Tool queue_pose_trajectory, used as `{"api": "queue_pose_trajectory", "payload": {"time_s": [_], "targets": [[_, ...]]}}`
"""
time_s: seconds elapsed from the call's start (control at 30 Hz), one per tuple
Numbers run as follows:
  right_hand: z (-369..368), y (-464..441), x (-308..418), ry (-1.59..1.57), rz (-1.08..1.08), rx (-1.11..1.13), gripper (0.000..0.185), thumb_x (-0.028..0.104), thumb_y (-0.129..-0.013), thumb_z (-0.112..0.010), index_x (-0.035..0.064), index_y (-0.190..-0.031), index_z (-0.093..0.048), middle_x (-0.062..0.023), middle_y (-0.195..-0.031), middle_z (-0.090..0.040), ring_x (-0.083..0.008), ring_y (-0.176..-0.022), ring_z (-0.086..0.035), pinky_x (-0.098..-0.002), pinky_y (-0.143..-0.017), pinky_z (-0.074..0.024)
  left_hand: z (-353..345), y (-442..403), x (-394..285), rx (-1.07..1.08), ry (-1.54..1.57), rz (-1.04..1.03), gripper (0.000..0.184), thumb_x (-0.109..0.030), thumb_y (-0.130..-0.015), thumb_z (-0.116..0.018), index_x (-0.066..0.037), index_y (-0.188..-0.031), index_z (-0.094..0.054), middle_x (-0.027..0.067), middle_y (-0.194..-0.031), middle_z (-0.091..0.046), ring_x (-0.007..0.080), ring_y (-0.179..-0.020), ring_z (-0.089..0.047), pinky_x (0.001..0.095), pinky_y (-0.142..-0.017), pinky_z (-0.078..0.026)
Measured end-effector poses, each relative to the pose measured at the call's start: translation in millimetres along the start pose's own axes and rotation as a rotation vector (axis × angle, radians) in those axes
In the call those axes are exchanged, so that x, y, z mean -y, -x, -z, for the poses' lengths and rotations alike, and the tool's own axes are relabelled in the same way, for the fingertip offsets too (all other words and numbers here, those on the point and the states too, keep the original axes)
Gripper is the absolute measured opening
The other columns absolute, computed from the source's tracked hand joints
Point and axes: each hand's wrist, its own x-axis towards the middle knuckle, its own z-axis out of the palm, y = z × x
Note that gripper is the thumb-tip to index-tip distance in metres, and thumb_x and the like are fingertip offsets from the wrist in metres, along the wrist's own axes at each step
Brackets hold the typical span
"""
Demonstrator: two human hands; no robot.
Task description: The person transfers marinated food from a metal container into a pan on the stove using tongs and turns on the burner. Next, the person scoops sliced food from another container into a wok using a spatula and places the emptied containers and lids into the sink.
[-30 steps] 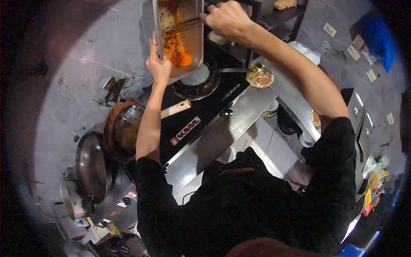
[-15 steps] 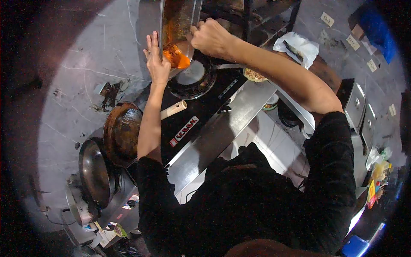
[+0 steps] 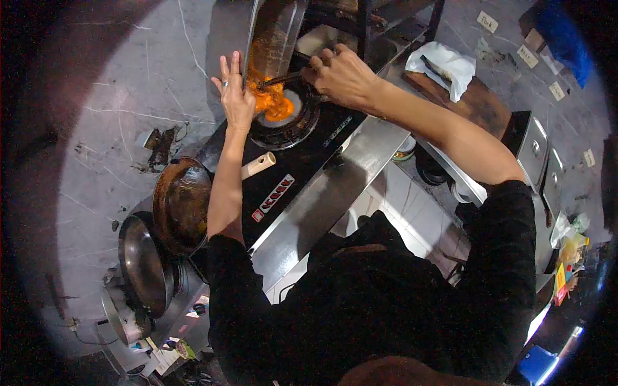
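My left hand [image 3: 237, 103], with a ring on it, supports the left edge of a tilted rectangular container [image 3: 278, 35]; its fingers are stretched out along the outside. Orange, sauce-coated food [image 3: 275, 105] spills from the container's lower end onto a round dark pan [image 3: 297, 136] on the stove. Closed around the handle of a dark utensil [image 3: 283, 79] is my right hand [image 3: 341, 76]. The utensil's tip reaches into the orange food, so its kind is hidden.
A black stove [image 3: 315, 151] with a steel front ledge [image 3: 351, 174] lies below my arms. At the left stand a brown wok [image 3: 180, 212] and a dark pan [image 3: 143, 264]; a wooden handle [image 3: 259, 165] sticks out beside my left forearm. White paper [image 3: 450, 67] rests on a wooden board [image 3: 486, 106].
My right hand has moved slightly right and down, and the utensil now shows. More orange food has come out of the container and reaches the pan. The left hand stays at the container's edge.
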Motion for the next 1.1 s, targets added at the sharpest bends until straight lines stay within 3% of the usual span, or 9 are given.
{"api": "queue_pose_trajectory", "payload": {"time_s": [0.13, 0.2, 0.23, 0.33, 0.43, 0.77, 0.87, 1.1], "targets": [[16, -1, -20, -0.013, -0.05, -0.059, 0.037, 0.021, -0.073, -0.059, 0.0165, -0.11, -0.06, -0.0085, -0.097, -0.058, -0.0216, -0.093, -0.058, -0.0359, -0.075, -0.0448, -2, 2, 3, 0.03, -0.026, -0.028, 0.071, 0.012, -0.07, -0.044, -0.012, -0.136, -0.035, 0.0012, -0.142, -0.035, 0.0295, -0.134, -0.024, 0.0608, -0.104, -0.014], [16, -8, -25, -0.01, -0.044, -0.23, 0.016, 0.022, -0.074, -0.057, 0.0143, -0.085, -0.064, -0.008, -0.086, -0.06, -0.0221, -0.084, -0.06, -0.0373, -0.067, -0.0454, 0, 2, 4, 0.046, -0.046, -0.045, 0.071, 0.01, -0.072, -0.044, -0.014, -0.138, -0.033, 0.0018, -0.142, -0.035, 0.0287, -0.134, -0.023, 0.0586, -0.105, -0.014], [15, -13, -25, -0.008, -0.041, -0.315, 0.014, 0.022, -0.074, -0.055, 0.0132, -0.073, -0.066, -0.0077, -0.081, -0.061, -0.0223, -0.079, -0.061, -0.038, -0.063, -0.0458, 0, 1, 5, 0.048, -0.055, -0.056, 0.071, 0.01, -0.071, -0.044, -0.013, -0.137, -0.034, 0.0018, -0.142, -0.035, 0.0288, -0.134, -0.023, 0.0584, -0.105, -0.014], [8, -31, -15, -0.045, -0.096, -0.385, 0.014, 0.022, -0.074, -0.056, 0.0112, -0.074, -0.065, -0.0066, -0.079, -0.061, -0.0221, -0.077, -0.062, -0.0378, -0.062, -0.0466, -1, -2, 2, 0.013, -0.028, -0.074, 0.065, 0.014, -0.065, -0.043, -0.005, -0.127, -0.042, 0.0018, -0.141, -0.037, 0.032, -0.133, -0.025, 0.0645, -0.101, -0.014], [5, -47, -1, -0.046, -0.098, -0.167, 0.029, 0.016, -0.074, -0.057, 0.0127, -0.101, -0.064, -0.0072, -0.088, -0.06, -0.0227, -0.082, -0.061, -0.0352, -0.066, -0.048, -1, -3, 0, -0.008, -0.021, -0.097, 0.062, 0.016, -0.063, -0.043, -0.002, -0.122, -0.046, 0.0021, -0.14, -0.038, 0.0335, -0.132, -0.026, 0.0678, -0.099, -0.014], [-12, -11, 9, -0.11, -0.033, -0.063, 0.03, 0.019, -0.077, -0.055, 0.0157, -0.105, -0.064, -0.0086, -0.096, -0.059, -0.0238, -0.094, -0.057, -0.0387, -0.075, -0.046, -1, 1, 9, 0.006, -0.043, -0.066, 0.062, 0.016, -0.063, -0.043, -0.002, -0.122, -0.045, 0.002, -0.141, -0.037, 0.0336, -0.133, -0.025, 0.066, -0.101, -0.013], [-3, 4, 3, -0.115, -0.022, -0.046, 0.032, 0.019, -0.077, -0.055, 0.0168, -0.108, -0.063, -0.0076, -0.095, -0.059, -0.0233, -0.092, -0.057, -0.0386, -0.074, -0.046, -1, 4, 9, 0.0, -0.023, -0.035, 0.064, 0.016, -0.064, -0.043, -0.003, -0.125, -0.043, 0.002, -0.141, -0.037, 0.0332, -0.133, -0.024, 0.0647, -0.102, -0.013], [9, -34, -16, -0.026, -0.139, -0.256, 0.028, 0.019, -0.074, -0.058, 0.0153, -0.101, -0.065, -0.006, -0.088, -0.06, -0.0199, -0.084, -0.06, -0.0342, -0.064, -0.0466, 3, -1, 3, -0.009, -0.044, -0.069, 0.064, 0.016, -0.065, -0.045, -0.005, -0.126, -0.043, 0.0011, -0.141, -0.037, 0.0329, -0.133, -0.024, 0.0644, -0.102, -0.013]]}}
